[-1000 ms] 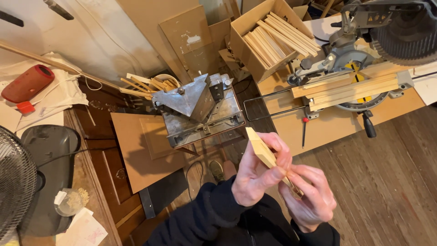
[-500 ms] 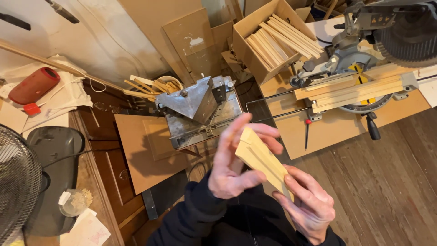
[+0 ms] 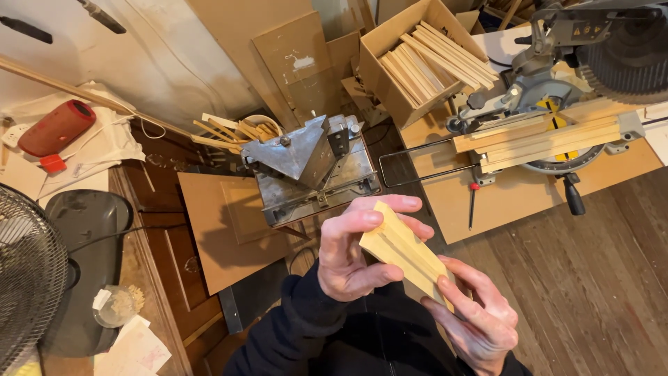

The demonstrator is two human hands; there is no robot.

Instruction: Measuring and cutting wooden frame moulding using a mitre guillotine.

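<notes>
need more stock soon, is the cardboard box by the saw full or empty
Partly full: the open cardboard box holds a layer of pale wood strips.

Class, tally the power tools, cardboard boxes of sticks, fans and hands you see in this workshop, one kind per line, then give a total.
Power tools: 2, the miter saw and the metal machine
Stick boxes: 1
Fans: 1
Hands: 2, left hand and right hand, both on a wood piece
Total: 6
</notes>
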